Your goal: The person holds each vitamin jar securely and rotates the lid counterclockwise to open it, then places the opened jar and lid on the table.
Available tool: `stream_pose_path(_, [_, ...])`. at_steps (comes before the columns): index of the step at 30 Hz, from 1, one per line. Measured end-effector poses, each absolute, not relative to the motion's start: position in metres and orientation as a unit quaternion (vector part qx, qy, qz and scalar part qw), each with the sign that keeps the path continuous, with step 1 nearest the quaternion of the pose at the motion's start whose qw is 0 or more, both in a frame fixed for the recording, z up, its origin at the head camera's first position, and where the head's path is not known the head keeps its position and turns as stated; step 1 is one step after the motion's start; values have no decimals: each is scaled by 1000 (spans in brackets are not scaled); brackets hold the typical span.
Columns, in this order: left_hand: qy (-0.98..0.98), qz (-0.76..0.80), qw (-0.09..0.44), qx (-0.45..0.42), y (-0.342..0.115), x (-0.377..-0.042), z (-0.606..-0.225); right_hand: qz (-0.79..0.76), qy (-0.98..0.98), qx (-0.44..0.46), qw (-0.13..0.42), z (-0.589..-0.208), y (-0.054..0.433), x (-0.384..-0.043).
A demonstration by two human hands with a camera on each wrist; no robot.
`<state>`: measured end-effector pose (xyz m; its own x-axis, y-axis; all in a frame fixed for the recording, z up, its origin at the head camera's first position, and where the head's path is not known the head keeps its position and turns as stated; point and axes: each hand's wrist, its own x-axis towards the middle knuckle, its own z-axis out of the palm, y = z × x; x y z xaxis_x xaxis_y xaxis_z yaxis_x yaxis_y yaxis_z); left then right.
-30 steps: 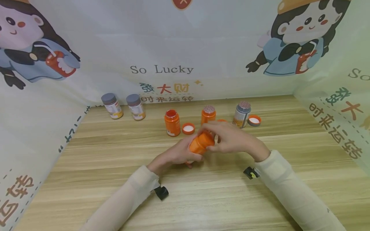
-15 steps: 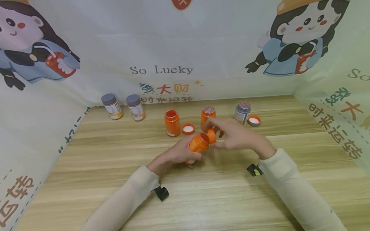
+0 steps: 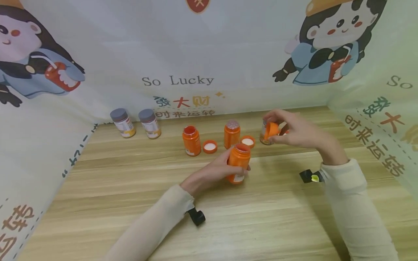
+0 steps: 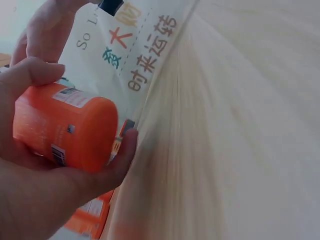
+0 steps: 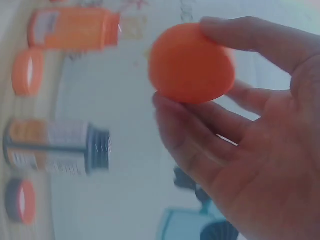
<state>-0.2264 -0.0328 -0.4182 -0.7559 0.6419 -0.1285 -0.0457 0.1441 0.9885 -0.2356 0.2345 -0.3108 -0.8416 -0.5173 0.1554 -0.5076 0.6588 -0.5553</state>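
My left hand [image 3: 215,170] grips an orange bottle [image 3: 239,156] around its body, mouth up and uncapped, above the table. In the left wrist view, the bottle's smooth base [image 4: 100,135] faces the camera. Off to the right, my right hand [image 3: 300,132] pinches an orange cap [image 5: 192,62] between thumb and fingers, in the air. It overlaps a grey bottle [image 5: 55,146] in the head view. Behind the held bottle stands another orange bottle [image 3: 232,136] with a patterned top, an upturned cap [image 3: 248,141] beside it.
An orange bottle [image 3: 191,141] with a red mouth stands left, an upturned cap [image 3: 210,146] next to it. Two grey-lidded bottles [image 3: 122,123] are at the back left. A grey-and-orange cap [image 5: 21,201] lies by the grey bottle. A printed cloth [image 3: 245,72] rises behind the table.
My right hand has taken the cap off the bottle and carried it right and back. My left hand has moved right, turning the bottle from tilted to nearly upright. The view has shifted slightly.
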Motion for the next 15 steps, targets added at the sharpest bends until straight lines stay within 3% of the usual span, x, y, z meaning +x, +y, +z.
stream_pose_path(7, [719,604,267,218,15,-243,-420,-271,937,-221,22,-307,271,-242])
stream_pose_path(15, [727,603,242,221,63,-257,-423,-219,956,-176,81,-312,306,-246])
